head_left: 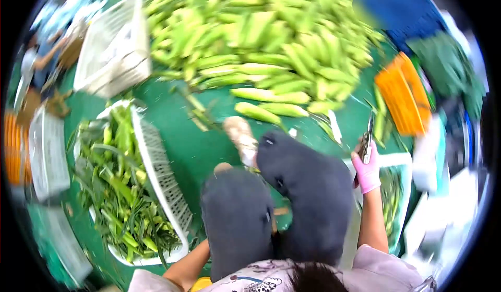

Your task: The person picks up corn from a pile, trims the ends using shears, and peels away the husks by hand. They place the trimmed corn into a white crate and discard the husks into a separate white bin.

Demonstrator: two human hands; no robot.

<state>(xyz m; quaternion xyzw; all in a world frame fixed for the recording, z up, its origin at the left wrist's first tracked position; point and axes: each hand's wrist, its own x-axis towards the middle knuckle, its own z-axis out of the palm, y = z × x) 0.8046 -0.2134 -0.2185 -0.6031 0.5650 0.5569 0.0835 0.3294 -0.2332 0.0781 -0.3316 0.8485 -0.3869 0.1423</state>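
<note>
Pink-gloved, the right hand (367, 171) holds a knife (369, 134) tight in its grip, blade up, near the corn pile's (261, 36) right end but apart from it; better to keep that blade clear of the legs (302, 187); the left hand is hidden.

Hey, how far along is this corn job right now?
Done: the white plastic mesh basket is heaped with green husks. In hand: the pink-gloved right hand grips a dark knife-like tool. Left: a big pile of green-husked corn cobs lies ahead.
</note>
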